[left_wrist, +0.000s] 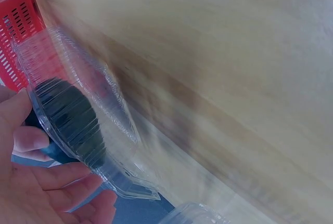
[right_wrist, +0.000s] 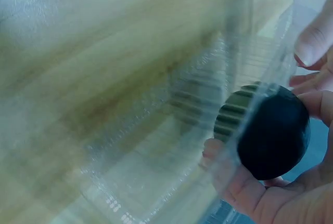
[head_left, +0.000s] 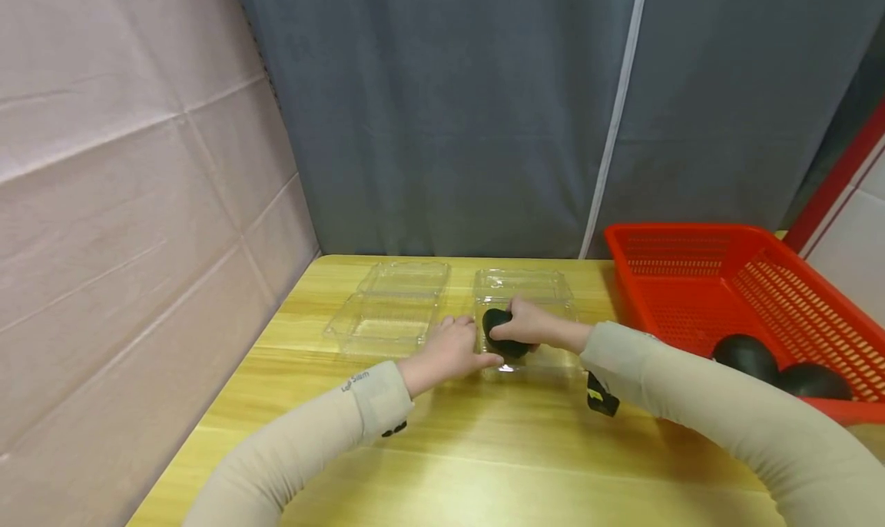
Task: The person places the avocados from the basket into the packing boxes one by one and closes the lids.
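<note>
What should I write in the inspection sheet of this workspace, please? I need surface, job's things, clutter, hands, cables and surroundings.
Surface: table with a wood-grain top.
Job's things: dark rounded object at an open clear container, seen partly through its wall; second clear container, also open, to its left; red basket at right, with two more dark objects visible.
Clutter: nothing seen.
Hands: right hand grips the dark rounded object; left hand is beside the same container, contact unclear.
Cables: nothing seen.
Surroundings: grey curtain behind, pale sheeting at left.
</note>
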Motion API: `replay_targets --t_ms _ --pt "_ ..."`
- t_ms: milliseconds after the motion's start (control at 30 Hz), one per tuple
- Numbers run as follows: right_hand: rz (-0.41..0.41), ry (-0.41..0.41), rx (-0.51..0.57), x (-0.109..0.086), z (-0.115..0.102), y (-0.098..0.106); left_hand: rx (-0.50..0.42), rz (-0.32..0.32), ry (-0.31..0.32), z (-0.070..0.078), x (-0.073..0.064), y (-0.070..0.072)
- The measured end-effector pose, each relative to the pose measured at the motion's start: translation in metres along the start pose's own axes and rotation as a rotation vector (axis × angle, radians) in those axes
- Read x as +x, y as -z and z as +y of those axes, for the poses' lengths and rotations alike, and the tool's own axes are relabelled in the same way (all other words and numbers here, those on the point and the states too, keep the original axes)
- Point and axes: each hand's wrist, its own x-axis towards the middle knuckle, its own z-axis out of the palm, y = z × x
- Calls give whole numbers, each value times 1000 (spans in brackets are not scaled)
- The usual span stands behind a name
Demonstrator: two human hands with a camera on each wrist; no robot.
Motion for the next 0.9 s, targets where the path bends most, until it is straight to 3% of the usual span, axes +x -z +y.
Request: replay_targets --t_ms 467,900 --pt "-19 -44 -21 3 2 -12 5 -9 -1 1 0 0" --pt "-38 -21 -47 2 6 -15 5 8 -2 0 0 -1"
